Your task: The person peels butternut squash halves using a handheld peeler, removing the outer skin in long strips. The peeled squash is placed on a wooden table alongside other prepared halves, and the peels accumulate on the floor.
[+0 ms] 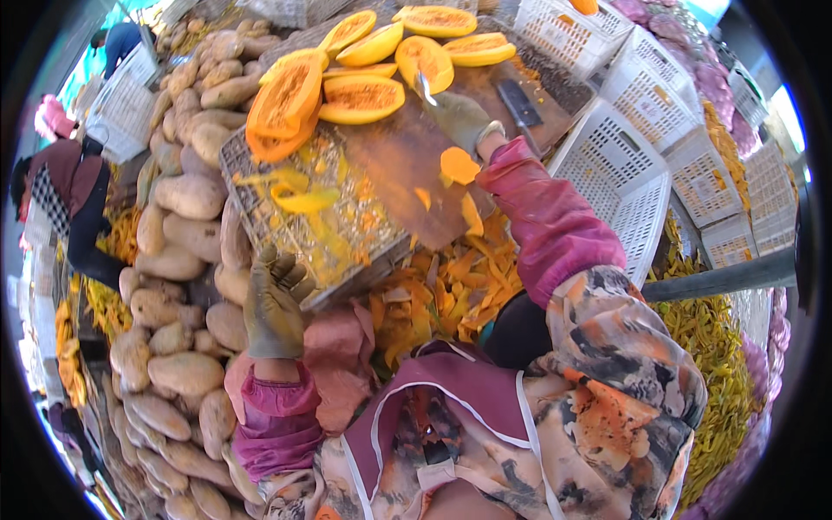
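My right hand (458, 120), in a soiled glove, grips a small metal hand tool (424, 88), probably a spoon or scoop. The tool's bright end meets the cut face of an upright squash half (426, 58). Around it lie more halved yellow squashes (362, 99) with orange, seedy flesh. My left hand (276, 309), gloved too, hovers near the front left edge of a crate (390, 250) strewn with seeds and peel. Its fingers are loosely curled and apart, with thin fibres at the tips. A cleaver (519, 104) rests on the brown board (422, 195), right of my right hand.
Whole tan squashes (188, 195) are heaped along the left. Orange trimmings (455, 286) lie between the board and my lap. White plastic crates (611, 175) line the right side, near a pole (721, 279) and a peel heap (708, 390). A person (68, 188) bends over at far left.
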The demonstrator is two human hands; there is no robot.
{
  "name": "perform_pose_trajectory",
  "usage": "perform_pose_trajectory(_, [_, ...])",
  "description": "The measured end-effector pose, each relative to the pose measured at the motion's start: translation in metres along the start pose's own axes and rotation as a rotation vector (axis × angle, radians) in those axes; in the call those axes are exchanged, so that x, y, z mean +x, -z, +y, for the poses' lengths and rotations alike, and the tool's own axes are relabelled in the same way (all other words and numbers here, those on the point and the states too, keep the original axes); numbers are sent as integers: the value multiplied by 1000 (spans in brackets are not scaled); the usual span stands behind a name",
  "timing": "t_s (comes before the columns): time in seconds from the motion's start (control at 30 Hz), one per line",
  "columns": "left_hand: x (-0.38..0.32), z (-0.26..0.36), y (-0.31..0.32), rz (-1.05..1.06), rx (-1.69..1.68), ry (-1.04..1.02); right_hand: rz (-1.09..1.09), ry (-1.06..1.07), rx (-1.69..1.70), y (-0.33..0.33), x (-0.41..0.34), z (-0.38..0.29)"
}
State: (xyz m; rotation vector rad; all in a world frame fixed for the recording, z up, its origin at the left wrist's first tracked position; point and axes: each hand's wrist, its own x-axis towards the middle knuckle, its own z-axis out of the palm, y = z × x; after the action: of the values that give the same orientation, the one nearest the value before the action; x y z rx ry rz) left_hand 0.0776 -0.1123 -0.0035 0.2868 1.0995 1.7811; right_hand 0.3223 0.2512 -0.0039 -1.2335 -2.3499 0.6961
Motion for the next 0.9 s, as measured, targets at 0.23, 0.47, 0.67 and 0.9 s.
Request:
perform_pose_trajectory(0.23, [-73,31,49,92,349,-163,-379,30,-472,-20,-79,-6])
perform_pose_trajectory(0.47, [-165,71,166,140,1721,-221,-602,160,-764,-6,-137,47])
perform_pose_trajectory(0.67, [-250,62,236,37,1910,-239,-251,-63,-803,-33,-59,87])
perform_pose_trajectory(0.9, [-284,0,265,913,1652,-347,-220,562,-59,-76,-126,-169])
